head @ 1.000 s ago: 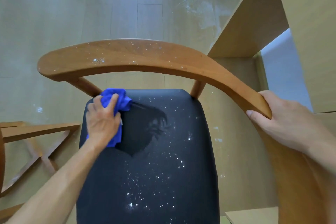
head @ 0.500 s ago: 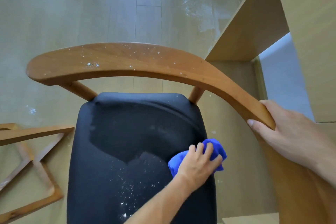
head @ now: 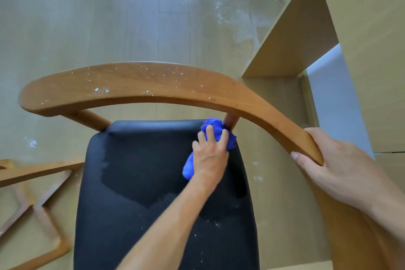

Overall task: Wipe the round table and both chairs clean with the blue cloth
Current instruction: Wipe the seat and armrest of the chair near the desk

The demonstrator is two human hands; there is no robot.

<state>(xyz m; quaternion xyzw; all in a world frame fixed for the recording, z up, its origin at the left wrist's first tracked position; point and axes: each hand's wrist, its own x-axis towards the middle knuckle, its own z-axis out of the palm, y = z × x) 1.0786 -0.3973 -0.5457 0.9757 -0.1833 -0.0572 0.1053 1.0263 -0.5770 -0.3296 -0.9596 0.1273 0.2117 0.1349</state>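
Head view: left hand (head: 210,158) fingers grip blue cloth (head: 215,129) on seat (head: 135,182); right hand (head: 335,169) grips backrest (head: 153,85).

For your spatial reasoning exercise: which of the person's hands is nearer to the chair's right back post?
Left. The left hand presses the blue cloth against the post; the right hand grips the curved armrest end, farther away.

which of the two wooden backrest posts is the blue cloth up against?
The right post, beneath the curved backrest rail near the right hand. The blue cloth, held by the left hand, touches it; the left post stands apart.
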